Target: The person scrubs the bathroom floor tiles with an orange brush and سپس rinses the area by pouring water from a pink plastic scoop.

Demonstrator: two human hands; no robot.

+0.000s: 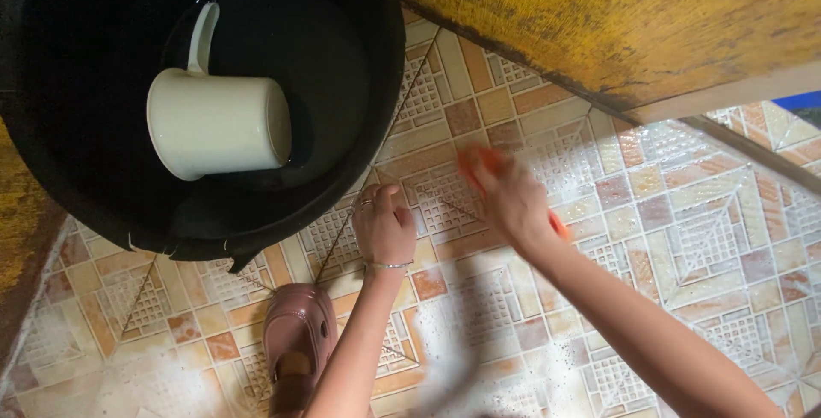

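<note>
Head view, looking down at a patterned tile floor [684, 238], wet and soapy in the lower middle.

Right hand [510, 200] is closed around an orange scrub brush [481, 161]; both are motion-blurred, with the brush on or just above the tiles. An orange end shows past the wrist. Left hand [383, 226] is loosely curled, knuckles up, resting on the floor just beside the black basin [376, 127]; it holds nothing that I can see.

Basin holds shallow water and a cream plastic jug [218, 123] lying on its side, handle pointing away. A pink clog [298, 337] sits on the tiles below the left hand, near the forearm.

Risks, as judged:
- Wet, foamy tiles: the bracing left hand or the clog could slide, since weight appears to lean forward.
- A fast stroke toward the left could knock the brush into the left-hand knuckles or the basin wall; they are near.
- A bump to the basin could slop water out.

Edges and room: yellow painted wall [616, 25] bounds the top; a raised sill runs diagonally at upper right. Basin blocks the left. Open floor lies to the right and lower right.
</note>
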